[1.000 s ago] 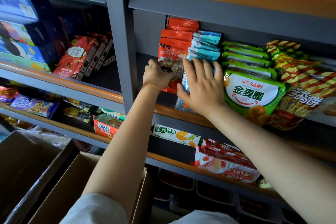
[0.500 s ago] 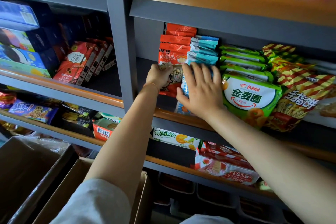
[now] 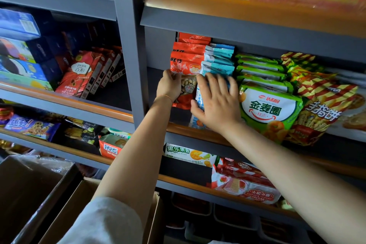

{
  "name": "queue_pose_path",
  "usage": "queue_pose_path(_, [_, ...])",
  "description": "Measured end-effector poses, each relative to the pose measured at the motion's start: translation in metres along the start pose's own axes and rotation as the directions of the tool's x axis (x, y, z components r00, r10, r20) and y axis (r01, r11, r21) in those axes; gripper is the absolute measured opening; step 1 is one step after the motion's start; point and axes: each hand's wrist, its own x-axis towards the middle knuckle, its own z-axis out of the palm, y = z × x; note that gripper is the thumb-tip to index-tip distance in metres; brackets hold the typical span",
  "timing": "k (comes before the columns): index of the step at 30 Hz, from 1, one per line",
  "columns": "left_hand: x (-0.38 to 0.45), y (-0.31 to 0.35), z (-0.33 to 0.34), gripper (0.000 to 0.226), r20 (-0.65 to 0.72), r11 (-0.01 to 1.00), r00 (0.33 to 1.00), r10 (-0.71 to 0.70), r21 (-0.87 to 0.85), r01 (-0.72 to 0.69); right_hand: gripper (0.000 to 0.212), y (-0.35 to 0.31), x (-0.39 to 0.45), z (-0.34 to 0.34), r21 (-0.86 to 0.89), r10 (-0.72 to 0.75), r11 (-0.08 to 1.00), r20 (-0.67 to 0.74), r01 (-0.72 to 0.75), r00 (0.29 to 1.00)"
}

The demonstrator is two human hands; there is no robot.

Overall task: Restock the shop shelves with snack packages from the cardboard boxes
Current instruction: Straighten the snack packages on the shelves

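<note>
Head view: left hand (image 3: pixel 169 87) curled round front orange snack bag (image 3: pixel 186 77), left end of middle shelf (image 3: pixel 198 130); right hand (image 3: pixel 216 103) flat, fingers straight, pressing blue bags (image 3: pixel 217 59). Advice: square both rows upright, labels forward, snug beside green bags (image 3: pixel 271 109)

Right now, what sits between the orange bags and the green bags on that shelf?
A row of blue-and-white packets; the right hand lies flat on the front one, in the head view.
</note>
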Motion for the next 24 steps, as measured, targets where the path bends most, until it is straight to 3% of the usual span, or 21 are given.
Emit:
queue_pose_path(4, [-0.012,0.007,-0.007,0.045,-0.001,0.998,1.000,0.020,0.060,-0.020,0.062,0.000,0.000,0.000,0.003,0.000,1.000,0.006,0.000,1.000])
queue_pose_path(6, [-0.029,0.009,-0.012,0.051,-0.002,0.974,0.994,0.107,0.200,-0.104,0.062,0.001,0.000,0.000,0.010,-0.006,1.000,0.001,0.006,1.000])
queue_pose_path(9, [-0.063,0.003,-0.018,0.044,0.028,0.809,0.953,0.301,0.522,-0.271,0.062,0.001,0.000,0.000,0.020,-0.007,1.000,-0.019,0.008,1.000])
queue_pose_path(11, [-0.076,-0.003,-0.019,0.038,0.092,0.741,0.955,0.282,0.611,-0.278,0.062,0.001,0.001,0.000,0.018,-0.006,1.000,-0.022,0.006,1.000])
queue_pose_path(14, [-0.078,-0.010,-0.020,0.041,0.158,0.761,0.972,0.176,0.605,-0.236,0.061,0.000,0.000,-0.001,0.020,-0.001,1.000,-0.002,0.001,1.000])
queue_pose_path(24, [-0.081,-0.008,-0.022,0.046,0.225,0.740,0.966,0.131,0.626,-0.246,0.060,0.001,0.000,-0.003,0.034,0.005,0.999,0.006,-0.005,1.000])
